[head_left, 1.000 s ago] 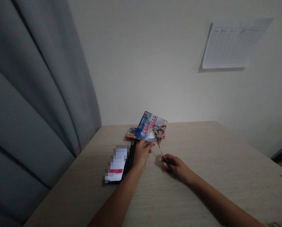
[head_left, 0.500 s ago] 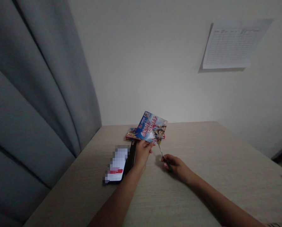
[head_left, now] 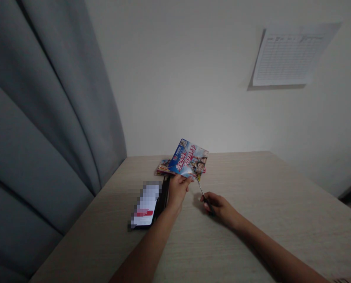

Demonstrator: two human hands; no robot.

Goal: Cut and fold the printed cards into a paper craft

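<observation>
A blue printed leaflet (head_left: 183, 159) is being held near the back of the table (head_left: 266, 196), overlapping a small stack of papers (head_left: 162, 166). The left hand's (head_left: 177, 192) grip is pinching its near edge. The right hand's (head_left: 222, 209) grip is holding dark-handled scissors (head_left: 201, 188), whose blades are meeting that edge. A lit phone (head_left: 145, 206) is lying beside the left forearm.

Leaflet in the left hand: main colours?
Mostly blue on the leaflet, with red-and-white lettering; shows best in the head view.
</observation>
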